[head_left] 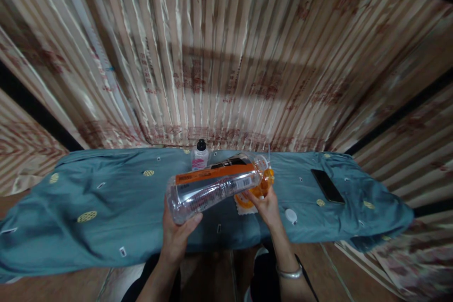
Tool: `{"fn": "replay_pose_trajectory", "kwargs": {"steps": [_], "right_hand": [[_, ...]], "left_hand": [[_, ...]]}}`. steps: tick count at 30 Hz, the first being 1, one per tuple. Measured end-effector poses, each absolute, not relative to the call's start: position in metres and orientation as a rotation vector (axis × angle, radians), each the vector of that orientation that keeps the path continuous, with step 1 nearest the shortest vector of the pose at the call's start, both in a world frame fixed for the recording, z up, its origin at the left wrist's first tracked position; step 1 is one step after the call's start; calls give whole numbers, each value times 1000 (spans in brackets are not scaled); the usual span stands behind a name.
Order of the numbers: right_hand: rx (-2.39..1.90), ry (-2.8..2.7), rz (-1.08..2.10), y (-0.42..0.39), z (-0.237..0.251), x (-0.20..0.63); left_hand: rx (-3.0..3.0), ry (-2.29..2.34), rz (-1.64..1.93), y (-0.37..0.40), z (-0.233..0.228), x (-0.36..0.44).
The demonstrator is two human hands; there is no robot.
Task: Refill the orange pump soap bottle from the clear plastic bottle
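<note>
My left hand (pixel 179 236) is wrapped round the base of a large clear plastic bottle (pixel 208 188) with an orange and black label. The bottle lies tilted almost flat, its uncapped neck pointing right and slightly higher than its base. At the neck, my right hand (pixel 265 207) is closed on an orange see-through plastic container (pixel 268 178), whose exact kind I cannot make out. The bottle's mouth is right beside this container. Below them, partly hidden by the bottle and my fingers, a flat orange and white piece (pixel 245 204) rests on the cloth.
A teal patterned cloth (pixel 123 198) covers the surface. Behind the big bottle stands a smaller bottle with a black cap (pixel 201 153). A round white cap (pixel 291 216) and a dark phone (pixel 327 185) lie to the right. Pleated curtains (pixel 219 80) hang along the back.
</note>
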State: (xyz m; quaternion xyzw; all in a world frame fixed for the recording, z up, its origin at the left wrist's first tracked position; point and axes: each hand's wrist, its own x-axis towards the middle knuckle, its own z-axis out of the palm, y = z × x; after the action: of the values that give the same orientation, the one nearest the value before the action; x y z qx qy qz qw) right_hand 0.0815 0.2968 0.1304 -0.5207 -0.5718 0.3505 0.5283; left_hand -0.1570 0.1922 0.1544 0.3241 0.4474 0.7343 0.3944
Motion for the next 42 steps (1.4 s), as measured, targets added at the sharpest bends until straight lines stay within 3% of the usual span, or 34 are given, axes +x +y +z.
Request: {"fn": "replay_pose_trajectory", "kwargs": {"steps": [17,42], "right_hand": [[-1338,-1423,689,300,121,87],[-1276,-1420,757,295,128,82]], "left_hand": [[754,1097,1942,191,171,-142],[766,1107,1869,192,167,-150]]}}
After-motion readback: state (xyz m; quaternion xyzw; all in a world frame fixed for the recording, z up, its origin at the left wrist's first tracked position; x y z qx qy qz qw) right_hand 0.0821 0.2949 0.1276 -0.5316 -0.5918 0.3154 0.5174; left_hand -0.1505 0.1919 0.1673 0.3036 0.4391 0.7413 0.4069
